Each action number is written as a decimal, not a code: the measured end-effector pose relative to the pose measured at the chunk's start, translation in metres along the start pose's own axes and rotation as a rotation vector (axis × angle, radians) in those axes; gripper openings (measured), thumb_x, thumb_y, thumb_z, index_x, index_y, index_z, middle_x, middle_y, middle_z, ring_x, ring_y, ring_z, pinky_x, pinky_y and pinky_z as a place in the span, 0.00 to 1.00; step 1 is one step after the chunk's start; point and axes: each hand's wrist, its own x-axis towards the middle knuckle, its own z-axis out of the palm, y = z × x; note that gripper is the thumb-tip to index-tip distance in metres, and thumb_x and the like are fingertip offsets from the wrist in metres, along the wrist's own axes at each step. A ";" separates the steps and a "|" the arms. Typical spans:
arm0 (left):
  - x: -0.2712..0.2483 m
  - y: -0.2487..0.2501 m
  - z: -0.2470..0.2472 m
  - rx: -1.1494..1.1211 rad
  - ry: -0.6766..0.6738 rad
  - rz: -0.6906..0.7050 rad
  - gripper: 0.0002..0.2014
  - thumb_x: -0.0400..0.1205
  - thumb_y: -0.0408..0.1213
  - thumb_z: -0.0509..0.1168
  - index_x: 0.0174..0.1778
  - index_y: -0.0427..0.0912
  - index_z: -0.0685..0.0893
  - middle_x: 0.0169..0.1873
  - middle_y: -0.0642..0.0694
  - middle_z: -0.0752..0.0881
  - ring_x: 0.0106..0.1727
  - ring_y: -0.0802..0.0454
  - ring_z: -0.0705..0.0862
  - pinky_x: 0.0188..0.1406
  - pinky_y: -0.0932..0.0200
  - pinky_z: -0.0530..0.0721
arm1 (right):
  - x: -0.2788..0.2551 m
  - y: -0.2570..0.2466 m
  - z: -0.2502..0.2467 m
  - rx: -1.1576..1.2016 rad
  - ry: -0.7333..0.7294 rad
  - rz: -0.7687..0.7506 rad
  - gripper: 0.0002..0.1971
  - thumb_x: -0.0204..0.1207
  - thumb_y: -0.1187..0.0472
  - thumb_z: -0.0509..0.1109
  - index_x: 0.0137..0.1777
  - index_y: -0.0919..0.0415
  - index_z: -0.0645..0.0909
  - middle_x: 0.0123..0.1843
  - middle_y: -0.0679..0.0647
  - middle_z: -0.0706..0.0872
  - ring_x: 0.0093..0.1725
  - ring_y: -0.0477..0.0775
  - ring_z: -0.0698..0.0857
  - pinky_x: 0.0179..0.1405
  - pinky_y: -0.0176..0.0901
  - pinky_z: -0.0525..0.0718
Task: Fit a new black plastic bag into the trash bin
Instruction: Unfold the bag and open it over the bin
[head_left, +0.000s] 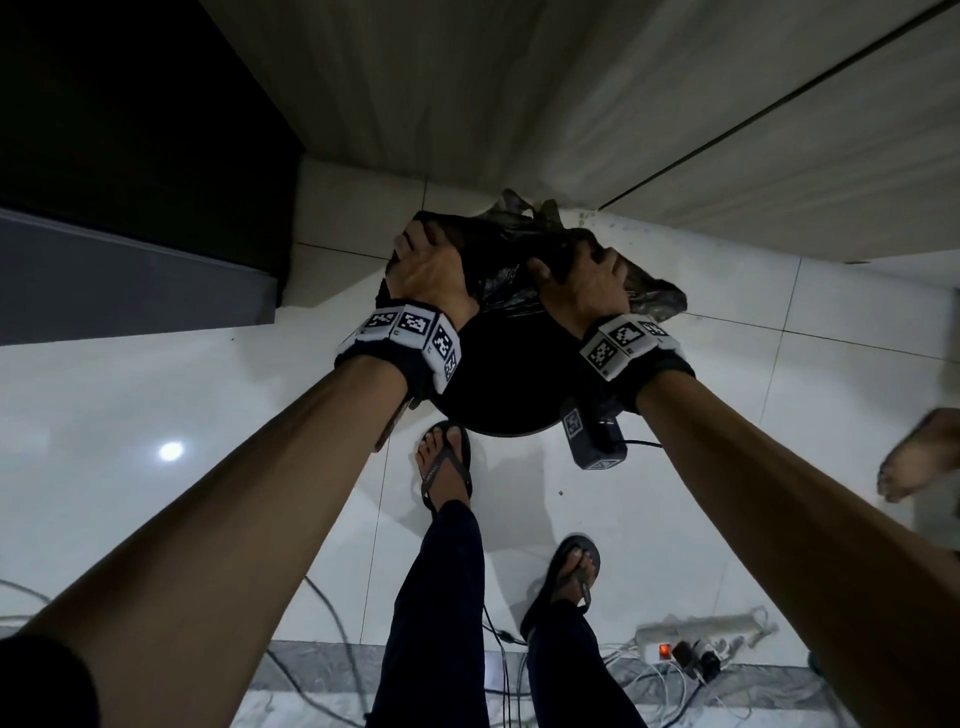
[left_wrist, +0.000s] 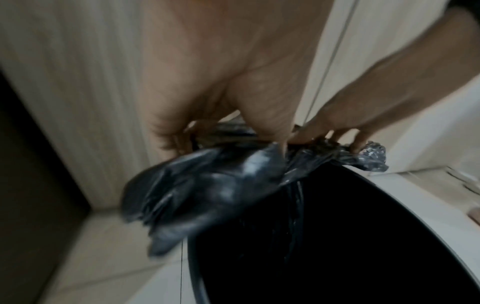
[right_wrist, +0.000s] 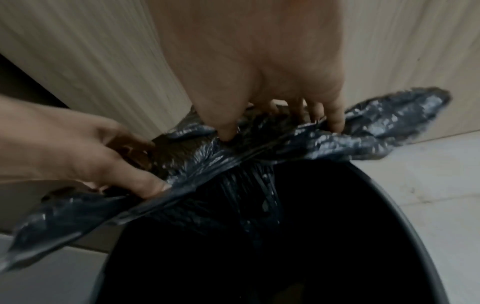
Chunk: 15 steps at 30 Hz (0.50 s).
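Note:
A round black trash bin (head_left: 509, 384) stands on the white tiled floor by my feet. The crumpled black plastic bag (head_left: 498, 260) lies bunched over the bin's far rim, and part of it hangs down inside. My left hand (head_left: 415, 249) grips the bag's left portion, fingers curled into the plastic. My right hand (head_left: 576, 270) grips the right portion. In the left wrist view my left hand (left_wrist: 233, 131) pinches the bag (left_wrist: 213, 185) above the bin (left_wrist: 193, 267). The right wrist view shows my right hand (right_wrist: 275, 123) clutching the bag (right_wrist: 233, 158) over the bin (right_wrist: 407, 218).
A pale wood-panel wall (head_left: 519, 104) rises just behind the bin, and a dark cabinet (head_left: 130, 156) stands at the left. My sandalled feet (head_left: 447, 467) stand close to the bin. A power strip (head_left: 696, 644) with cables lies near right. Another person's bare foot (head_left: 919, 457) shows at the right.

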 end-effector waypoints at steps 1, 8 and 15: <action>0.006 -0.003 0.003 -0.025 -0.025 0.005 0.54 0.67 0.47 0.80 0.81 0.34 0.54 0.79 0.36 0.60 0.79 0.38 0.60 0.71 0.43 0.72 | 0.005 0.002 0.005 0.039 -0.013 -0.011 0.35 0.79 0.39 0.62 0.80 0.59 0.62 0.81 0.66 0.61 0.79 0.72 0.62 0.73 0.66 0.68; 0.038 -0.050 0.040 -0.250 -0.246 -0.006 0.60 0.56 0.58 0.80 0.83 0.49 0.58 0.81 0.42 0.64 0.83 0.39 0.60 0.82 0.44 0.62 | 0.032 0.026 0.027 0.128 -0.111 -0.066 0.48 0.69 0.45 0.76 0.84 0.41 0.50 0.80 0.61 0.70 0.76 0.71 0.71 0.74 0.64 0.73; 0.025 -0.049 0.023 -0.458 0.160 -0.020 0.31 0.67 0.64 0.62 0.61 0.51 0.86 0.65 0.46 0.80 0.71 0.44 0.73 0.74 0.45 0.70 | 0.027 0.026 -0.005 -0.013 -0.022 0.000 0.27 0.75 0.41 0.59 0.73 0.47 0.77 0.71 0.64 0.73 0.74 0.69 0.67 0.72 0.67 0.64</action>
